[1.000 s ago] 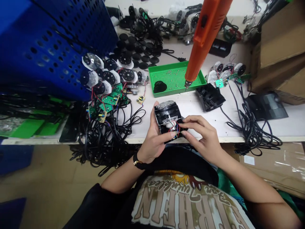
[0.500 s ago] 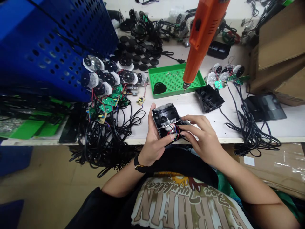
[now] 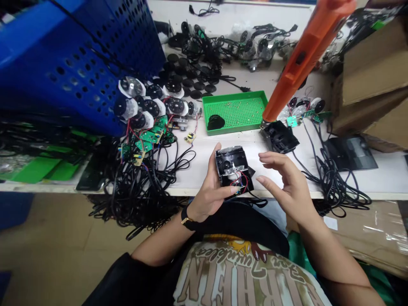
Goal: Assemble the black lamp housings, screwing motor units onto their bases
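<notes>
Cradled in my left hand (image 3: pixel 212 191) is a black plastic housing (image 3: pixel 231 159) with a clear part, a small motor and red and blue wires inside. My left thumb presses near the wires at its lower edge. A black cable (image 3: pixel 259 200) trails from the housing's lower right. My right hand (image 3: pixel 287 182) is just right of the housing, apart from it, thumb and fingers spread with nothing between them. Beyond the hands lies a second black housing (image 3: pixel 280 137). The orange electric screwdriver (image 3: pixel 296 63) hangs with its tip near that housing.
A green perforated tray (image 3: pixel 236 131) holds small screws and black discs. Motor assemblies (image 3: pixel 151 108) with green circuit boards and tangled black cables (image 3: pixel 143 178) crowd the left, beside a blue crate (image 3: pixel 79 76). Cardboard boxes (image 3: pixel 376 63) and a dark cover (image 3: pixel 352 153) are at right.
My right hand has let go of the housing and moved right, its fingers spreading. The screwdriver now appears further right, its tip beside the second housing. My left hand keeps its hold.
</notes>
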`<state>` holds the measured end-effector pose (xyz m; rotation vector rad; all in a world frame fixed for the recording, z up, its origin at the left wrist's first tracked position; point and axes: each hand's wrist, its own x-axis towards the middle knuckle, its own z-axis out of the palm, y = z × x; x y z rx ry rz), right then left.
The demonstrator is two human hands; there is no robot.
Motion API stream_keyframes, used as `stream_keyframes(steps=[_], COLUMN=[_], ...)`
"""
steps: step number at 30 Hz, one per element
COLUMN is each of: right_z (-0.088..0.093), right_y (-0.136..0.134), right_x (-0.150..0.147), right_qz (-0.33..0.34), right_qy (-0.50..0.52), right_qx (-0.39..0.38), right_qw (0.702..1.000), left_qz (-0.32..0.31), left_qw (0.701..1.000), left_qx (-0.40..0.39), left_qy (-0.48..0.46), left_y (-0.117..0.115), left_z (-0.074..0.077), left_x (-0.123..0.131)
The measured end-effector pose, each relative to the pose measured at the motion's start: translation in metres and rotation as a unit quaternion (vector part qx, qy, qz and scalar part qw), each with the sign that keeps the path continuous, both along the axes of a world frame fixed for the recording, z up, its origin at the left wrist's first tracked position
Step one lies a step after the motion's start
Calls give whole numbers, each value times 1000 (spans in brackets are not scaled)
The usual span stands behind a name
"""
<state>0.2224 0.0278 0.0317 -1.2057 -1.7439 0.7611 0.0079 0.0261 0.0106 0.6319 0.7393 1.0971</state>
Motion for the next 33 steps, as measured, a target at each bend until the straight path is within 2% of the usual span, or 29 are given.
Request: stream_keyframes(steps=[3,6,8,11,16,21,25,28,30,33], right_z=[-7,-12,-14,-16,-18,-20,-21,-19,-16,-15], right_y=[4,5,2,-4,-8,-5,-3,-1,0,4], right_x=[14,23,19,0,-34,-51,-53,-45,-35,-13], right_qz=[-86,-119,-102,-31,72,89,83,105,101,25], right_qy=[14,38,79,159,278,317,327,279,205,63], right_qx=[-2,-30,-69,-143,-244,-245,-260,-270,-251,-149], right_qw=[996,992,989,976,926,912,905,916,941,986], left_qz=[11,3,5,19,29,39,39,36,43,71], left_qw=[998,995,995,998,997,992,994,996,996,992], left_qx=[-27,-41,-29,9,66,71,28,-12,-34,-60], left_qy=[-49,-90,-91,-61,21,95,101,77,75,80], left_y=[0,0,0,-2,-6,-8,-5,-3,0,3], left_z=[-1,-3,-4,-5,-11,-17,-16,-11,-7,-4], left_x=[-2,-2,1,6,7,3,6,9,9,5])
